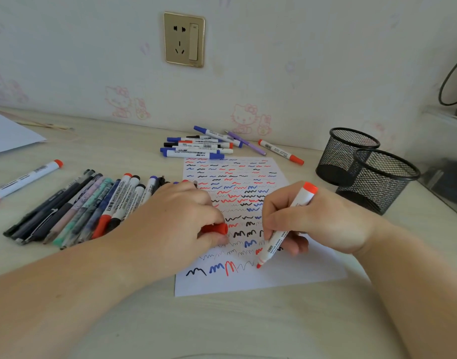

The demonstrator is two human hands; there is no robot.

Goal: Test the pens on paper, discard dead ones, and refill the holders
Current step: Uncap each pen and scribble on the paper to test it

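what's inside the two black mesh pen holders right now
No pens show in either mesh holder; through the mesh only dark bases appear. The nearer holder covers part of the farther one, so that part of the inside can't be checked.

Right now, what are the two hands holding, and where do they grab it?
The right hand pinches the red marker around its middle barrel. The left hand holds its red cap by the side.

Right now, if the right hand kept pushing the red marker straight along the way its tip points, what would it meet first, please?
The right hand aims the red marker down and toward the person, so its tip would press straight into the paper, beside the thin black squiggle; it looks at or barely above the sheet already.
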